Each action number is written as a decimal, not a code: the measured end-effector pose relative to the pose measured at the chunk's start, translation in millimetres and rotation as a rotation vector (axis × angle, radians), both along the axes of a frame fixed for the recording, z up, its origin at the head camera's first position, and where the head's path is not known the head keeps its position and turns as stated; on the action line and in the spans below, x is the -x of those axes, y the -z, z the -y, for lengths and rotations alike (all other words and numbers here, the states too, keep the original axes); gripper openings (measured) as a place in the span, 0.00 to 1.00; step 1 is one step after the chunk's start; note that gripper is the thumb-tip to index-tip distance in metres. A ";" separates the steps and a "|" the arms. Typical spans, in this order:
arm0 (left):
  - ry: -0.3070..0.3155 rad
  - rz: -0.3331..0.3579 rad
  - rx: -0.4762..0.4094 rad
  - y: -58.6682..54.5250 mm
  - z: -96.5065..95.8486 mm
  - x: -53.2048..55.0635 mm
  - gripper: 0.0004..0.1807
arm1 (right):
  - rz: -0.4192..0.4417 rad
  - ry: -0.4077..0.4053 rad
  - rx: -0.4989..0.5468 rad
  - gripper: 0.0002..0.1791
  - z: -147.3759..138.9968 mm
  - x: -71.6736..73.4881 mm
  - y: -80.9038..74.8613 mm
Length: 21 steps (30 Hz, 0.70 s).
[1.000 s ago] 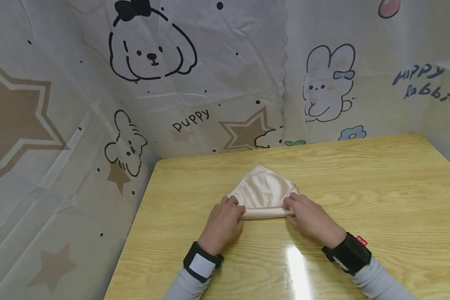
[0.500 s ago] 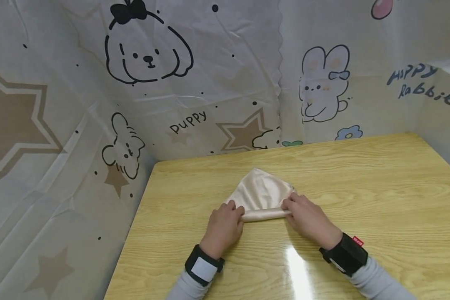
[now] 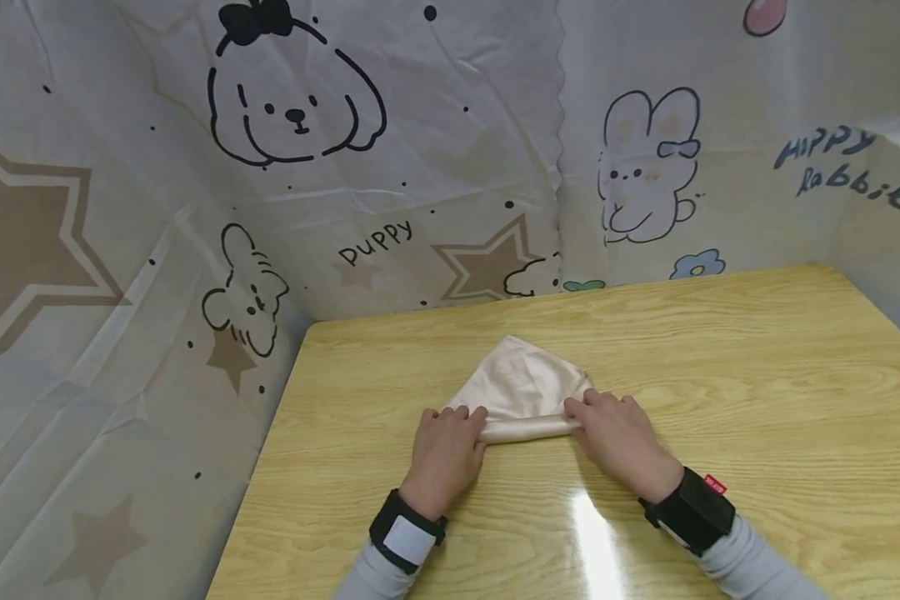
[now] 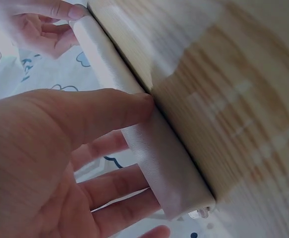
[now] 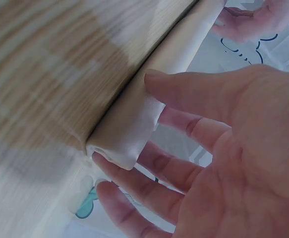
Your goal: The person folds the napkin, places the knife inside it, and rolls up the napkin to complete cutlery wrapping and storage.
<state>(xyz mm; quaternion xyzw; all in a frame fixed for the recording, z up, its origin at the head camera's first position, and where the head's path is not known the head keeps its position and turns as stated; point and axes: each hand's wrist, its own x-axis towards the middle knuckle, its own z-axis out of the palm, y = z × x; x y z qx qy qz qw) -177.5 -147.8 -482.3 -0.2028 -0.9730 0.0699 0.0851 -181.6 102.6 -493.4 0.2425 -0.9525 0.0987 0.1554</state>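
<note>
A cream satin cloth (image 3: 528, 379) lies on the table, its far part flat and coming to a point away from me. Its near edge is rolled into a smooth tube (image 3: 528, 428). At the left end of the roll, my left hand (image 3: 446, 450) grips it, thumb on the near side and fingers over the far side. My right hand (image 3: 622, 437) holds the right end the same way. In the left wrist view the left thumb (image 4: 112, 106) presses the roll's side. The right wrist view shows the right thumb (image 5: 194, 89) against the roll, with fingers behind it and near its folded end.
The wood-grain table (image 3: 720, 375) extends on both sides of the cloth, with a bright reflection in front. A printed curtain (image 3: 450, 150) with cartoon animals hangs along the back and left edges. Each wrist wears a black strap (image 3: 693, 510) over a light grey sleeve.
The left hand's fingers have shifted slightly on the roll and now lie closer together. The right hand keeps its hold. The head view has moved a little.
</note>
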 end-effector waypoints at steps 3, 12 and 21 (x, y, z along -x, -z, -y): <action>0.031 -0.016 -0.024 0.2 0.9 1.4 0.10 | -0.002 -0.010 0.015 0.10 -0.7 1.5 0.7; 0.090 -0.020 -0.060 1.5 0.2 5.7 0.03 | -0.026 -0.096 0.050 0.09 -3.5 5.7 1.6; 0.146 -0.030 -0.111 2.5 2.7 7.0 0.03 | 0.016 -0.133 0.057 0.06 -4.5 5.6 -2.4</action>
